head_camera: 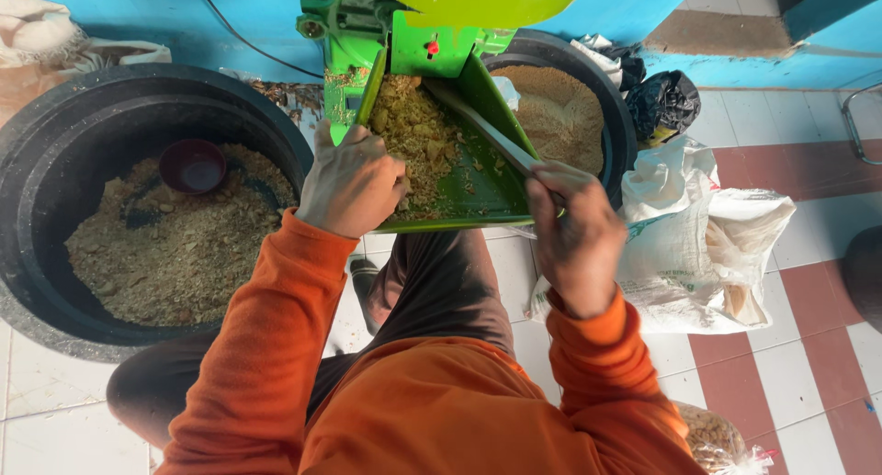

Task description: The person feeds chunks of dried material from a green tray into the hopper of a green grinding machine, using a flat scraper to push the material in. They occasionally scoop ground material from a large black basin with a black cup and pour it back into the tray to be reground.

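Seen from above, over orange sleeves. Left hand (352, 183) curled over the near left rim of a green feed tray (478, 186), fingers together and pressed into the heap of tan chopped feed (415, 130) lying in the tray's left half (fingertips buried, so hard to tell whether clamped on any of it). Right hand (574, 236) closed in a fist around the near end of a pale stick (482, 130), fingers wrapped tight on it; stick slanting up and left across the tray toward the machine's mouth. Tray sloping down from a green machine (404, 25) at the far middle, its right half mostly bare green with scattered crumbs.

To the left, a large black tub (55, 144) part-filled with coarse brownish meal, a small dark red bowl (192, 164) sitting in it toward the far side. Behind the tray to the right, a second black tub (617, 117) holding finer, paler meal. Right of the right hand, a white woven sack (698, 254) slumped on the red and white tiled floor (808, 365). Further back, a crumpled black bag (663, 103) against a blue wall (184, 16).
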